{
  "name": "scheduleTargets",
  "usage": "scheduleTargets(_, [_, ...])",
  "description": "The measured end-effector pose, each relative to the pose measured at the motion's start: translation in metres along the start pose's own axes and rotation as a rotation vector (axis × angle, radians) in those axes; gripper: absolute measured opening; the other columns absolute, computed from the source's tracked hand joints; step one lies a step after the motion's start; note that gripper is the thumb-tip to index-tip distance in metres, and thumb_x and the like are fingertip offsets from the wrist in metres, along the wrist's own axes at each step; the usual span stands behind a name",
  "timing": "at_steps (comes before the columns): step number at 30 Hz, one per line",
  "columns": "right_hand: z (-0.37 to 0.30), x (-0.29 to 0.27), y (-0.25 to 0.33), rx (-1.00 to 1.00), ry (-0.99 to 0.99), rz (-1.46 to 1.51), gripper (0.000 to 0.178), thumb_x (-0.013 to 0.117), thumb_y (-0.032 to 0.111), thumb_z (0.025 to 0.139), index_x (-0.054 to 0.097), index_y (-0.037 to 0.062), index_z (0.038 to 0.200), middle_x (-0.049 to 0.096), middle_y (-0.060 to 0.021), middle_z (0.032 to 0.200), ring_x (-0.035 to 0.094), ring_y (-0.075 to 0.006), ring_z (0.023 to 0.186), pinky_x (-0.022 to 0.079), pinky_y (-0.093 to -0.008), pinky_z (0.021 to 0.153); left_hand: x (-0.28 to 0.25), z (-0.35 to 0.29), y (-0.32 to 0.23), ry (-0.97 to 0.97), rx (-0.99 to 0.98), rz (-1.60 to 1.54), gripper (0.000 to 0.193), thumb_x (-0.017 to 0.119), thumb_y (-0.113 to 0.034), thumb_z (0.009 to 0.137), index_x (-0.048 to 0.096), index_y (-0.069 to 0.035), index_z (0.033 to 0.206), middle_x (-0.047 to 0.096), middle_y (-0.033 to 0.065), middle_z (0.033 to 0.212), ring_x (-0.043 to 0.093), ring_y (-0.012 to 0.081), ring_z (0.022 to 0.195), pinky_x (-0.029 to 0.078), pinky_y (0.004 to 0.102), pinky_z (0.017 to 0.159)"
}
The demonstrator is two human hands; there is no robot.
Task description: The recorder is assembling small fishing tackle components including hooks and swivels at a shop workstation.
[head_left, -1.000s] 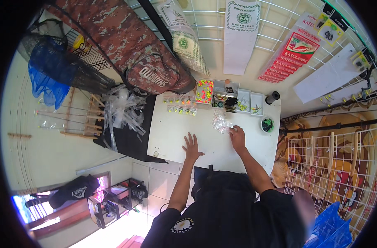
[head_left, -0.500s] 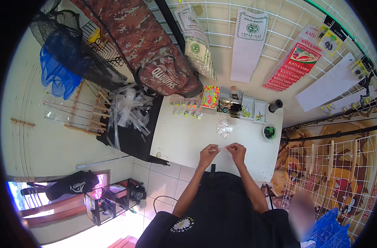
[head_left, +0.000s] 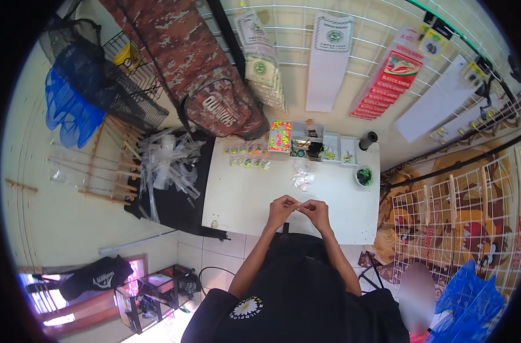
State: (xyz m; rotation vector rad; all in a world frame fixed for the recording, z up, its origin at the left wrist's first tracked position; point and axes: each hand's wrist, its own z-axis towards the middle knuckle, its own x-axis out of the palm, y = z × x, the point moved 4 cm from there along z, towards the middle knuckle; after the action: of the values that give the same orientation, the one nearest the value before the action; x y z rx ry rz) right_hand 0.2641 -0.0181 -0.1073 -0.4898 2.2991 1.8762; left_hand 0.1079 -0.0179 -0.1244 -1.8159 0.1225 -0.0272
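Observation:
Over the near part of the white table (head_left: 237, 194), my left hand (head_left: 283, 211) and my right hand (head_left: 315, 214) meet at the fingertips. Both are closed in a pinch; whatever is between the fingers is too small to make out. Just beyond them lies a small pile of clear plastic bags (head_left: 302, 175). Farther back stands a box of bright orange and yellow beads (head_left: 280, 136), beside white trays of small parts (head_left: 347, 150). Left of these, small filled packets (head_left: 247, 156) lie in rows.
A potted green plant (head_left: 364, 176) and a black cylinder (head_left: 368, 140) stand at the table's right. Clear plastic strips (head_left: 168, 166) cover a black surface to the left. A camouflage rod bag (head_left: 183, 68) leans at the back, near hanging packets (head_left: 389, 74) on a wire grid.
My hands, apart half a second ago, have come together so that their fingertips touch. The whole view has shifted slightly, with the table now a little farther left.

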Motion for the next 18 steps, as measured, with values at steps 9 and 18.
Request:
scheduleTargets(9, [-0.005, 0.012, -0.01, 0.13, 0.083, 0.26, 0.014, 0.073, 0.011, 0.083, 0.07, -0.0015, 0.089, 0.07, -0.0058, 0.082, 0.064, -0.0102, 0.076, 0.05, -0.0235, 0.071, -0.013, -0.005, -0.014, 0.038, 0.045, -0.047, 0.014, 0.068, -0.005, 0.085, 0.064, 0.0, 0.098, 0.069, 0.0052, 0.079, 0.062, 0.0079, 0.071, 0.048, 0.0214, 0.067])
scheduleTargets(18, [-0.004, 0.025, -0.01, 0.307, 0.129, 0.478, 0.016, 0.07, 0.017, 0.083, 0.07, 0.0024, 0.089, 0.07, -0.0049, 0.086, 0.065, -0.0122, 0.082, 0.048, -0.0271, 0.076, -0.029, -0.004, -0.035, 0.146, 0.129, 0.239, 0.025, 0.067, -0.004, 0.085, 0.061, -0.006, 0.109, 0.065, 0.0032, 0.074, 0.058, 0.0074, 0.068, 0.046, 0.0248, 0.064])
